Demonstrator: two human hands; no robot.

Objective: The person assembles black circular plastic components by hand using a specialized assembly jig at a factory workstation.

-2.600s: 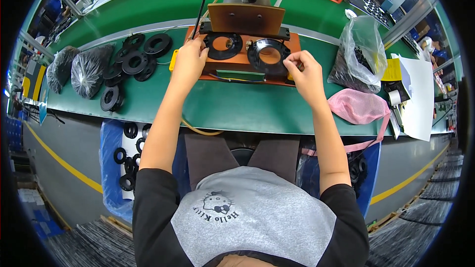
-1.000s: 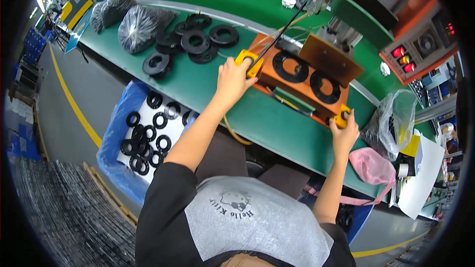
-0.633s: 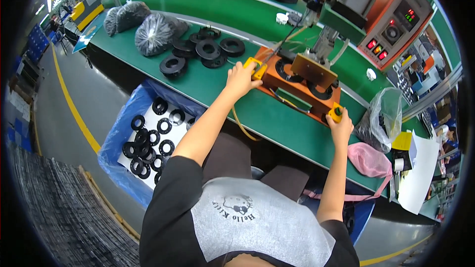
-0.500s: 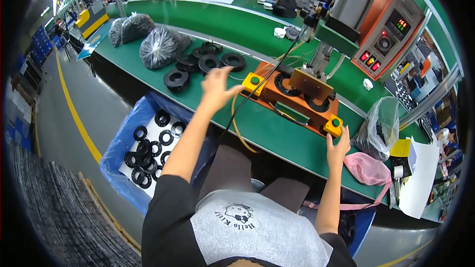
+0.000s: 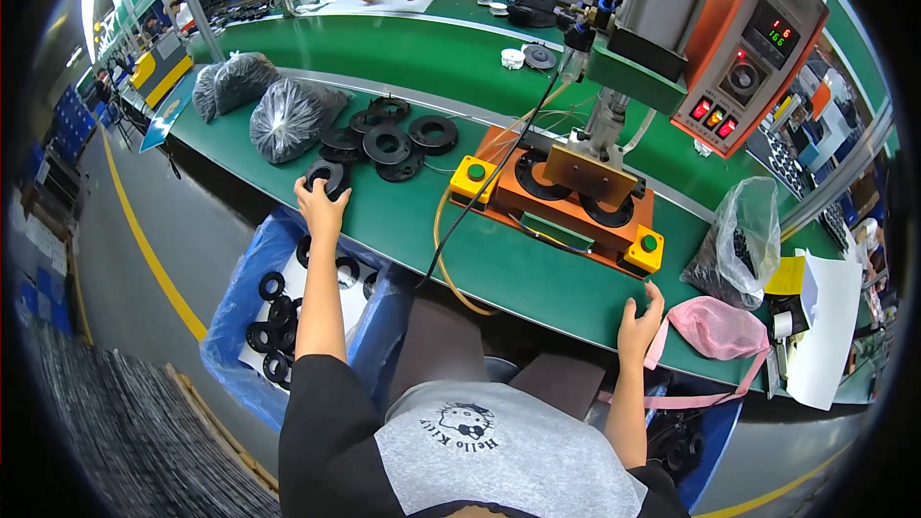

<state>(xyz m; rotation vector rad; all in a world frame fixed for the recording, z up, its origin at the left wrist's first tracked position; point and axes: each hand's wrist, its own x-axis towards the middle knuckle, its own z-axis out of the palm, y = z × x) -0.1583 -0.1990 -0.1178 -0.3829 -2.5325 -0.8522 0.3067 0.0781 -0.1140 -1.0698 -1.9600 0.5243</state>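
From where I watch through the head camera, the left hand (image 5: pixel 321 203) reaches far out over the green bench (image 5: pixel 537 273) and closes its fingers on a black ring (image 5: pixel 329 176), a flat, matte, round part with a wide centre hole, lying near the bench's front edge just ahead of a loose heap of black rings (image 5: pixel 389 134); the thumb side is hidden behind the hand, so how firmly it grips I cannot tell; the right hand (image 5: pixel 638 319) holds nothing, fingers spread and resting on the bench's near edge, just below the orange press fixture (image 5: pixel 566 201); that fixture is a boxy orange block with two round nests holding dark rings, a yellow button box (image 5: pixel 472 176) at its left corner and a second yellow box (image 5: pixel 645 247) at its right, each topped by a green button; a steel ram column (image 5: pixel 606 120) comes down onto a brown plate over it; two crinkled grey plastic bags (image 5: pixel 288 115) sit at the far left of the bench; a clear bag (image 5: pixel 739 245) of dark parts and a pink mesh pouch (image 5: pixel 715 326) lie to the right; below the bench a blue-lined bin (image 5: pixel 278 312) holds more rings on a white sheet, partly cut off by the arm; the rim of the view bends and blurs.
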